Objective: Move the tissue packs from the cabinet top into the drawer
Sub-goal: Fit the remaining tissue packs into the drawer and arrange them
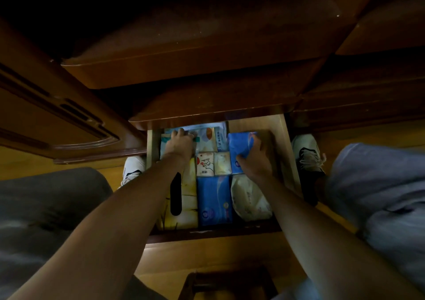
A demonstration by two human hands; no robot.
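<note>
The open wooden drawer [286,152] below the dark cabinet top [207,69] holds several tissue packs. My right hand [255,161] grips a blue tissue pack [241,145] at the drawer's back right. My left hand [180,144] presses flat on a pale pack [164,143] at the back left, fingers spread. A second blue pack [213,201], a cream pack [250,198] and a yellow tissue box [184,198] lie at the front. Two small square packs [212,163] sit in the middle.
A cabinet door [57,115] stands open at the left. White shoes [308,152] flank the drawer on the wooden floor. A grey cushion [46,207] lies at the left and pale bedding [379,196] at the right. A dark stool [227,286] sits at the bottom.
</note>
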